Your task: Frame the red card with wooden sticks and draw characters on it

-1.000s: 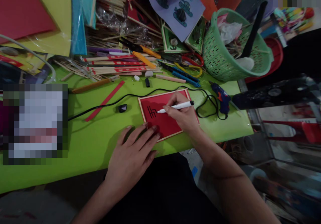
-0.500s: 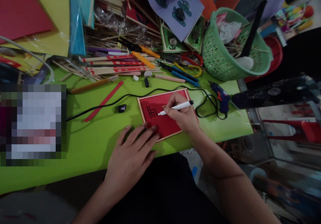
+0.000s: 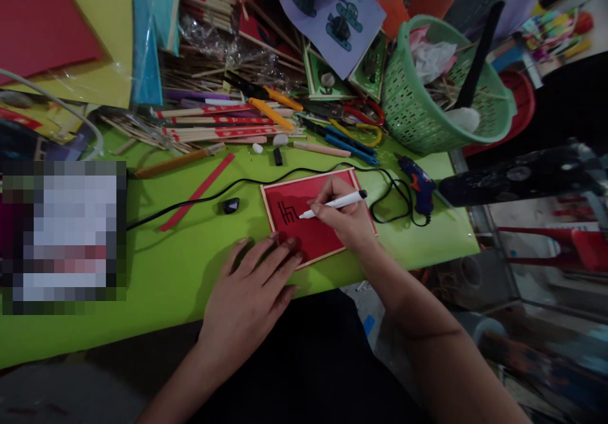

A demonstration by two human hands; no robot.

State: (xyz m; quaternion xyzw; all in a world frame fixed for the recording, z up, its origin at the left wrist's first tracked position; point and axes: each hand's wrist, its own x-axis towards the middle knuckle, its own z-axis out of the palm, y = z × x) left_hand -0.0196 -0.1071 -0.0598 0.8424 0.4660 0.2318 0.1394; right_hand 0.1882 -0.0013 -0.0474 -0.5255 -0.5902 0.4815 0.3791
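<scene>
My right hand [image 3: 349, 215] grips a white marker [image 3: 339, 202] with a black end, its tip touching a red card [image 3: 313, 240]. The card has a thin wooden stick frame along its edges. Black strokes [image 3: 286, 212] are drawn on its left part, beside the marker tip. My left hand [image 3: 259, 284] lies flat with fingers spread, fingertips over the card's lower left corner and the green table [image 3: 166, 272]. A dark stone [image 3: 230, 205] sits left of the card. Part of the card is hidden under my right hand.
A black cord [image 3: 204, 198] runs behind the card near a blue glue gun [image 3: 418, 183]. A green basket [image 3: 427, 107] stands at the back right. Wooden sticks, pliers [image 3: 270, 112], scissors [image 3: 375, 113] and pens [image 3: 342, 142] crowd the back. A red strip [image 3: 197, 192] lies left.
</scene>
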